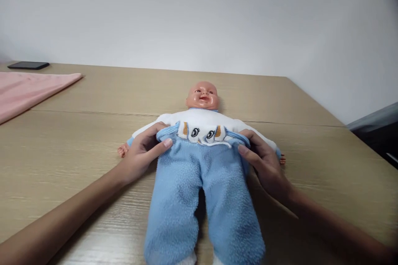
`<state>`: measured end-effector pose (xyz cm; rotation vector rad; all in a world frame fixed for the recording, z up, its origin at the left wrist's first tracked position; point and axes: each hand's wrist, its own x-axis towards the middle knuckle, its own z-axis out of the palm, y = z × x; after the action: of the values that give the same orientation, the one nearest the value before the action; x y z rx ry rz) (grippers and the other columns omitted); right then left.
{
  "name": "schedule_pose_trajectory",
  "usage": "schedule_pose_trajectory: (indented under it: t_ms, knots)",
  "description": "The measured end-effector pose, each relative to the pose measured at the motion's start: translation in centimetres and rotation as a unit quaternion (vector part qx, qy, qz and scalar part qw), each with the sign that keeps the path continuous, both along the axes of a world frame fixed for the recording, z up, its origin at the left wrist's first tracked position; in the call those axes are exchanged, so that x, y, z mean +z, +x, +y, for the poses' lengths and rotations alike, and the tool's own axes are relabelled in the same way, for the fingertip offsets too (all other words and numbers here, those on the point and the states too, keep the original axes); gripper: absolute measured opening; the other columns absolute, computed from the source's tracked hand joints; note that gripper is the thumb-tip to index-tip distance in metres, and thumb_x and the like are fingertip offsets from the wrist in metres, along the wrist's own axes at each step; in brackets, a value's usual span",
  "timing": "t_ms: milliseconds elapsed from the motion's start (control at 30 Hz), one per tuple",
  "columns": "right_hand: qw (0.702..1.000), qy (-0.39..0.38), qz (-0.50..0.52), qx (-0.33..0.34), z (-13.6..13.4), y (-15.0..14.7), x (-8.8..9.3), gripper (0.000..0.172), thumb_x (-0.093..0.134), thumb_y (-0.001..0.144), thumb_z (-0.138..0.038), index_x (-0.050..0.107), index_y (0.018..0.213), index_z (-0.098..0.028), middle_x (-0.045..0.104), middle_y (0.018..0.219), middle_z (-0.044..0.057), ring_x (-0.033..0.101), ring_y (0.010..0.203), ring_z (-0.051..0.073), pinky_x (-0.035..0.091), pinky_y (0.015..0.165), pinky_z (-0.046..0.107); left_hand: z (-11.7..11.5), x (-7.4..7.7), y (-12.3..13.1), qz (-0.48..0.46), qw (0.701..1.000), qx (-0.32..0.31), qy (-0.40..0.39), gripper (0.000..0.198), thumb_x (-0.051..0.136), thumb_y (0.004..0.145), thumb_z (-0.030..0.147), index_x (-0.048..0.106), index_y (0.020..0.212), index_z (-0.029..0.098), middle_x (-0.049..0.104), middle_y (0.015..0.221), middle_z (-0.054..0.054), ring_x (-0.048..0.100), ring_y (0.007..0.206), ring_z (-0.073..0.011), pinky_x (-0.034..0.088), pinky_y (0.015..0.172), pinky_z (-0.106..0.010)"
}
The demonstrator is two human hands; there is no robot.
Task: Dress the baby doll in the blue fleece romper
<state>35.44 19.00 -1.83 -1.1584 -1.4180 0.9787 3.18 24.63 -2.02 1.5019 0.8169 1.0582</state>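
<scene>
A baby doll (203,96) lies on its back on the table, head away from me and arms spread to both sides. It wears a white top (214,117) and fluffy blue overalls (177,182) whose bib (203,133) carries an embroidered animal face. My left hand (144,151) grips the side edge of the overalls near the bib, thumb on top and fingers behind the cloth. On the other side, my right hand (263,161) pinches the matching blue-trimmed edge. The doll's feet run out of the bottom of the view.
A pink cloth (34,91) lies flat on the table (93,140) at the left. Behind it is a dark phone (28,65) near the back edge. A pale wall (186,16) stands behind the table. Something dark (382,132) shows beyond the right edge.
</scene>
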Motion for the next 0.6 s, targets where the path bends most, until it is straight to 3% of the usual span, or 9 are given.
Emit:
schedule_pose_trajectory:
  t_ms: [100,233,333,467,600]
  knots:
    - [0.999,0.034,-0.010,-0.006,0.3,-0.6,0.8,0.027,0.072,0.107,-0.054,0.068,0.102,-0.028,0.058,0.090,-0.001,0.053,0.081,0.018,0.046,0.072,0.029,0.4,1.0,0.0,0.002,1.000,0.005,0.022,0.029,0.079,0.103,0.053,0.071,0.102,0.025,0.067,0.116,-0.005,0.059,0.109,-0.0234,0.048,0.090,-0.030]
    - [0.998,-0.022,0.022,-0.058,1.2,-1.0,0.5,0.036,0.072,0.104,-0.064,0.063,0.104,-0.028,0.052,0.078,-0.005,0.043,0.070,0.016,0.038,0.062,0.027,1.0,0.9,0.3,0.019,0.997,0.024,-0.065,0.030,0.072,0.106,0.059,0.064,0.109,0.030,0.062,0.090,0.003,0.051,0.080,-0.0166,0.039,0.070,-0.026]
    - [0.993,-0.083,0.055,-0.068,2.0,-0.4,-0.2,0.046,0.079,0.095,-0.070,0.062,0.106,-0.028,0.058,0.078,-0.005,0.045,0.068,0.015,0.036,0.061,0.027,1.2,0.4,0.8,0.046,0.994,0.011,-0.093,0.037,0.074,0.103,0.062,0.065,0.109,0.027,0.060,0.089,0.003,0.050,0.080,-0.0171,0.037,0.070,-0.027]
    - [0.996,-0.060,-0.013,-0.070,2.3,0.6,-0.9,0.045,0.077,0.096,-0.070,0.066,0.103,-0.026,0.062,0.082,-0.003,0.051,0.072,0.017,0.039,0.064,0.031,1.7,-0.4,0.3,0.122,0.992,0.002,-0.014,0.039,0.068,0.106,0.060,0.065,0.098,0.023,0.056,0.093,0.001,0.051,0.087,-0.0197,0.038,0.078,-0.031]
    - [0.991,-0.060,-0.111,-0.051,2.2,1.1,-1.8,0.047,0.070,0.100,-0.071,0.070,0.099,-0.024,0.068,0.091,0.002,0.062,0.086,0.022,0.045,0.076,0.035,2.1,-1.3,-0.8,0.189,0.980,-0.016,0.058,0.034,0.058,0.112,0.055,0.063,0.101,0.023,0.055,0.094,0.001,0.051,0.090,-0.0211,0.039,0.083,-0.034]
